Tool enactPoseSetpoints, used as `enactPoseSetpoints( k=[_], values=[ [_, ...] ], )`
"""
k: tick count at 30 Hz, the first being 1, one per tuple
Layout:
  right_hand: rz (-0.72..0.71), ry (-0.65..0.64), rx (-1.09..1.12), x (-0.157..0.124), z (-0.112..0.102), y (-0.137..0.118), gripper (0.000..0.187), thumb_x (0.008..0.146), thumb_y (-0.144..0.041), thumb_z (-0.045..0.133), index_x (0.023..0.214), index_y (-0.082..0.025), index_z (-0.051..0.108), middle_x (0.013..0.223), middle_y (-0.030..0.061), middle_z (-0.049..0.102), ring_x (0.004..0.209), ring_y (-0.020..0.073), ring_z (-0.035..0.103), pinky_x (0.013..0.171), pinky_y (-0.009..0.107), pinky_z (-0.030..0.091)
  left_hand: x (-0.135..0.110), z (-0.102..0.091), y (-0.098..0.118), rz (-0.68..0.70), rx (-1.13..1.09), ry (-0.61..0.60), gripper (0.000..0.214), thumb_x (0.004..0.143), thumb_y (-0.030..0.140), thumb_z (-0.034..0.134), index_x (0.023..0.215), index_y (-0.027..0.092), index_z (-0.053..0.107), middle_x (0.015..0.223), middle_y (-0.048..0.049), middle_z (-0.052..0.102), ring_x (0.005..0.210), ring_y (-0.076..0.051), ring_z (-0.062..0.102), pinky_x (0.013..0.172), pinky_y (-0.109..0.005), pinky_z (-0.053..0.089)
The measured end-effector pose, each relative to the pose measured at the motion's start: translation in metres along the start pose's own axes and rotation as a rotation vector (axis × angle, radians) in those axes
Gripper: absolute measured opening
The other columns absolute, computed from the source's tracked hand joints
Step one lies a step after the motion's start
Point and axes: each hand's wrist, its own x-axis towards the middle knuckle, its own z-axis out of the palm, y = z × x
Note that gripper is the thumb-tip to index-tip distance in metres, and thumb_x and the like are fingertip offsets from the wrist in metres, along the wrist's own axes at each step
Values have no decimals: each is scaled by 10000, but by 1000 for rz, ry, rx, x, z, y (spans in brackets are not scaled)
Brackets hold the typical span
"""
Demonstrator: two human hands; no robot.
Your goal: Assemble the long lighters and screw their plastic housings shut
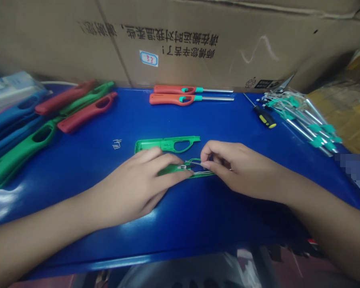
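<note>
A green lighter shell half (pixel 168 170) lies on the blue table, with thin white wires (pixel 201 173) running along its inside. My left hand (pixel 147 180) is closed over its wide end, thumb and forefinger pressing near the wires and a small dark part. At the handle loop my right hand (pixel 225 164) pinches a thin greyish tube or strip (pixel 193 162) between thumb and forefinger. My fingers hide much of the shell's inside. Just behind it rests another green shell half (pixel 148 145), its hollow side up, touched by neither hand.
Two orange lighters (pixel 169 99) with metal barrels lie at the back. Red shells (pixel 87 114), green and blue ones are heaped left. Small metal pins (pixel 117 144) lie left of centre. A screwdriver (pixel 265 117) and several barrel assemblies (pixel 306 120) lie right. A cardboard box (pixel 180 72) stands behind.
</note>
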Motion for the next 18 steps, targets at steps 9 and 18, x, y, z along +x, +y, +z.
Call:
enactPoseSetpoints(
  k=[9, 18],
  values=[
    [-13, -44, 139, 0, -2, -2, 106, 938, -238, 607, 1040, -228, 632, 758, -52, 597, 628, 101, 524, 588, 246, 386, 0, 0, 2, 44, 119, -16, 507, 965, 118, 501, 1456, 223, 574, 1344, -156, 616, 1101, -340, 580, 844, -508, 563],
    [-117, -20, -2, 3, 2, -1, 138, 933, -140, 582, 932, -202, 705, 869, -10, 647, 729, 116, 531, 648, 269, 353, -1, 1, 2, 8, 74, -11, 428, 992, 141, 515, 1405, 219, 599, 1361, -127, 621, 1150, -320, 571, 905, -490, 545]
  ],
)
